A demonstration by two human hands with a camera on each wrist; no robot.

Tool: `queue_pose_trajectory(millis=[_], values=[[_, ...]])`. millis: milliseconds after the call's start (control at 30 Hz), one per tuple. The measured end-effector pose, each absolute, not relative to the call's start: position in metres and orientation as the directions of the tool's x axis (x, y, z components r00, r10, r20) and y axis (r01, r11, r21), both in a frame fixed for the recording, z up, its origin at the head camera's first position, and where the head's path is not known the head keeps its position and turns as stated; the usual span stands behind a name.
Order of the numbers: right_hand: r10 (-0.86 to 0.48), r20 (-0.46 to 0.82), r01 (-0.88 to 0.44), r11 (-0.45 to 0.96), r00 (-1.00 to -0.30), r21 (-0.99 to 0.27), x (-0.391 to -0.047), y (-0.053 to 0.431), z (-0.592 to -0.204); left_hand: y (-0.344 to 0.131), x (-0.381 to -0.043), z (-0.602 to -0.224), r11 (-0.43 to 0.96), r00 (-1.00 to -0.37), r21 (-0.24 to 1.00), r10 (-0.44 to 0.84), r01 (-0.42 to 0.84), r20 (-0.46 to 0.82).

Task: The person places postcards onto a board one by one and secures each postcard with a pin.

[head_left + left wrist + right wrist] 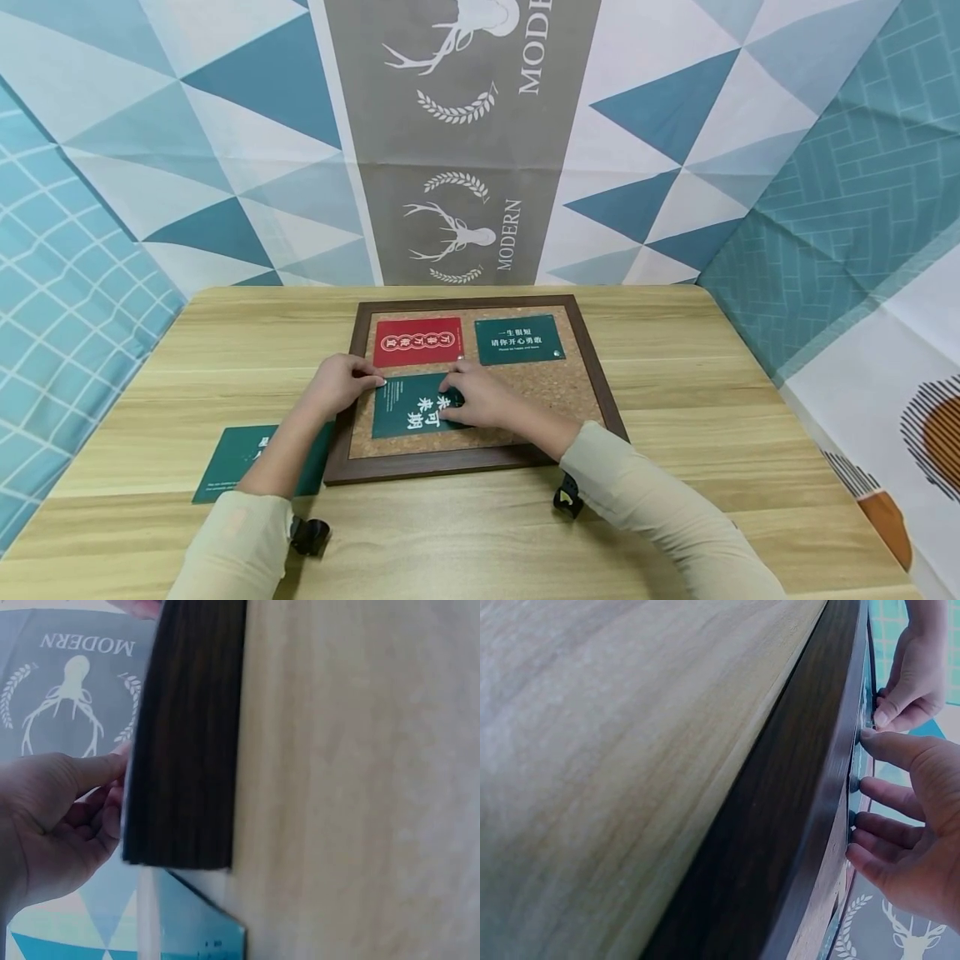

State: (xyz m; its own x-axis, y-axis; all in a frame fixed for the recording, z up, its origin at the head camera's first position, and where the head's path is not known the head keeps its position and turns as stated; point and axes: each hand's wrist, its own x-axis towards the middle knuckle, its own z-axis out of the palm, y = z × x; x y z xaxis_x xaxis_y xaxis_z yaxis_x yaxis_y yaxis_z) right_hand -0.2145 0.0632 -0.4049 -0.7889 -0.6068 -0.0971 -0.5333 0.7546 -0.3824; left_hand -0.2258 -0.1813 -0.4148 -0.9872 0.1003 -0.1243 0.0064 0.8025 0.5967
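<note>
A dark-framed cork board (558,400) lies on the wooden table. The person's left hand (341,385) reaches over its left edge. Thumb and forefinger pinch what looks like a small clear pushpin at the upper left corner of a green card (397,421) with white characters. Spread fingertips of the right hand (480,396) press on the right part of that card, hiding some of it. In the left wrist view, the frame edge (184,750) hides the left fingertips. The right wrist view shows the right hand (922,810) touching the card just below the left hand (915,686).
On the board's upper half are a red card (418,342) and another green card (519,339), the latter with a clear pin at its lower right. A further green card (232,462) lies on the table left of the board, partly under the left forearm. Patterned cloth (457,150) stands behind.
</note>
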Motion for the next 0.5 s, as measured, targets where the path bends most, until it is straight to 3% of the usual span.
queue_pose_trajectory(millis=[500], values=[[-0.607,-0.114,-0.536,0.762,-0.786,-0.363,-0.2151,0.0630,-0.4032,-0.1795,-0.2268,-0.4151,0.799,-0.987,0.601,0.094,-0.003,-0.130]])
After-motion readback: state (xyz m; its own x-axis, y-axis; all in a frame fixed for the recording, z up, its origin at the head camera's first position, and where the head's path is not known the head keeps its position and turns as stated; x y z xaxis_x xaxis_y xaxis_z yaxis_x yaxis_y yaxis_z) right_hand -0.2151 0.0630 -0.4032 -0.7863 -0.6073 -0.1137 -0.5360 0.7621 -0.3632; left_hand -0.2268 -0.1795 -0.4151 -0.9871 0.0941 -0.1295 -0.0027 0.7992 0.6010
